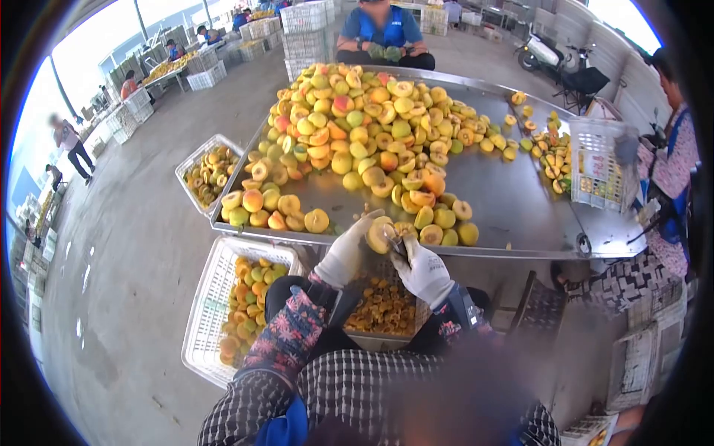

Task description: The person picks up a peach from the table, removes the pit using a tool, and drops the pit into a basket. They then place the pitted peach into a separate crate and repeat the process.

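Observation:
Above the front edge of the metal table (491,201), my left hand (349,250), in a white glove, is closed on a cut yellow peach half (381,234). My right hand (422,273), also gloved, holds a small metal tool (399,245) against or just beside that fruit; the tool's working end is partly hidden. A large heap of yellow and orange peaches (357,134), many cut in halves, lies just beyond my hands. Between my knees, below the hands, a container holds brownish pits and scraps (383,306).
A white basket (197,320) of fruit stands at my left, with a smaller one (182,171) beyond it. Across the table sits a person (381,33). Another person (673,149) is at the right, beside an upright white crate (599,163). A scooter (547,56) stands farther back.

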Demonstrator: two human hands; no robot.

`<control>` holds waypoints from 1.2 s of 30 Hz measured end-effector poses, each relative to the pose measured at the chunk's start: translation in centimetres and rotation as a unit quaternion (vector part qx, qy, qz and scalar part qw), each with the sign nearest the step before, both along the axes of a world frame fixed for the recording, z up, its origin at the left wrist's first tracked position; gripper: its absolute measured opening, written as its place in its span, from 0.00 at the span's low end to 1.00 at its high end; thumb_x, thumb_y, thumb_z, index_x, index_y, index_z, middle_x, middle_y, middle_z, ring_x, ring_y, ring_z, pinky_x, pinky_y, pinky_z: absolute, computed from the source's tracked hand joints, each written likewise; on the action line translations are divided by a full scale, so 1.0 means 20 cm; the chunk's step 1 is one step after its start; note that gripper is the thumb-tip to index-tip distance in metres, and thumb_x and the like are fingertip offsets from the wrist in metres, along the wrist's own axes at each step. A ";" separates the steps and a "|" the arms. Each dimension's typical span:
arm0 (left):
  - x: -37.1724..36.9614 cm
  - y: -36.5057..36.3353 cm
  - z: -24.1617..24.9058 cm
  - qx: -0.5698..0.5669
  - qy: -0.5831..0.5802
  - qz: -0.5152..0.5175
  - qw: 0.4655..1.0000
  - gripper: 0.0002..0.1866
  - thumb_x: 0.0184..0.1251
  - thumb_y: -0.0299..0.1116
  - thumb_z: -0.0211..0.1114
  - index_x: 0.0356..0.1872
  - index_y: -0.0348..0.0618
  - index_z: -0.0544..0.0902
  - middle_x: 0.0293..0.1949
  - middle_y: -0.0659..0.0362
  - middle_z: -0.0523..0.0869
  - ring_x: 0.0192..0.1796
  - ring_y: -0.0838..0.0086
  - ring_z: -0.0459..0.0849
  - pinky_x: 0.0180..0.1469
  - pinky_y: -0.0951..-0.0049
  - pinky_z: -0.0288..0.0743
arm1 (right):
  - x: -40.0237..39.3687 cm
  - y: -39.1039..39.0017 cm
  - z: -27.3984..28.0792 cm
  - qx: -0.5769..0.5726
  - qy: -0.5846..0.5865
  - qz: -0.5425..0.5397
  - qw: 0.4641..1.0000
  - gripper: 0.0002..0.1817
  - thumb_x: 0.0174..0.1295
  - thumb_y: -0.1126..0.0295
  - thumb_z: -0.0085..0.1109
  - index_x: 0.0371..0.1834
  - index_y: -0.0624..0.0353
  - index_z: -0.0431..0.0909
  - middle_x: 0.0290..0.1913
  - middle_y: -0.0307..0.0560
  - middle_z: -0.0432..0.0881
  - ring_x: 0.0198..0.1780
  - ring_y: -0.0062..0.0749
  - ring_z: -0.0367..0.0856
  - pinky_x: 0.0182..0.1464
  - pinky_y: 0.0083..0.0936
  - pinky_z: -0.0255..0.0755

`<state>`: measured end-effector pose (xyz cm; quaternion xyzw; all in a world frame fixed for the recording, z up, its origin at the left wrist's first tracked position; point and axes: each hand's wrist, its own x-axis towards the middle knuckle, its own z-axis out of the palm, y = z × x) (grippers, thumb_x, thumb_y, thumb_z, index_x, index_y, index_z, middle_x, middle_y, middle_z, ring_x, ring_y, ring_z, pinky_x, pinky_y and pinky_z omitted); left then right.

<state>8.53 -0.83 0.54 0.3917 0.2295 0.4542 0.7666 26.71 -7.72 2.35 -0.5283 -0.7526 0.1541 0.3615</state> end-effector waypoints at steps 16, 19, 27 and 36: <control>0.14 -0.04 0.00 -0.239 -0.178 -0.044 0.954 0.17 0.74 0.40 0.54 0.57 0.42 0.76 0.52 0.54 0.83 0.52 0.64 0.82 0.57 0.62 0.77 | 0.02 -0.02 0.02 -0.141 0.132 -0.029 0.981 0.22 0.65 0.60 0.60 0.53 0.65 0.72 0.36 0.62 0.82 0.40 0.58 0.82 0.41 0.41 0.74; 0.17 -0.05 0.04 -0.227 -0.150 -0.030 0.962 0.17 0.74 0.37 0.53 0.57 0.41 0.76 0.51 0.54 0.83 0.52 0.65 0.82 0.55 0.65 0.79 | 0.05 -0.01 -0.13 -0.108 0.145 -0.030 0.983 0.22 0.65 0.60 0.60 0.55 0.63 0.71 0.37 0.62 0.83 0.41 0.56 0.83 0.44 0.41 0.74; 0.22 -0.04 -0.25 -0.223 -0.104 -0.077 0.966 0.18 0.76 0.41 0.50 0.55 0.40 0.77 0.48 0.54 0.84 0.51 0.66 0.82 0.54 0.67 0.77 | 0.06 -0.10 -0.26 -0.140 0.223 -0.076 0.962 0.28 0.64 0.61 0.60 0.63 0.62 0.65 0.48 0.67 0.80 0.53 0.62 0.77 0.53 0.43 0.71; 0.21 -0.13 -0.16 -0.010 0.108 -0.059 0.992 0.18 0.75 0.40 0.50 0.55 0.38 0.77 0.49 0.55 0.84 0.51 0.67 0.82 0.57 0.67 0.75 | 0.04 -0.08 -0.32 -0.167 0.260 -0.050 0.950 0.26 0.61 0.65 0.62 0.60 0.63 0.67 0.45 0.64 0.80 0.50 0.58 0.80 0.52 0.39 0.72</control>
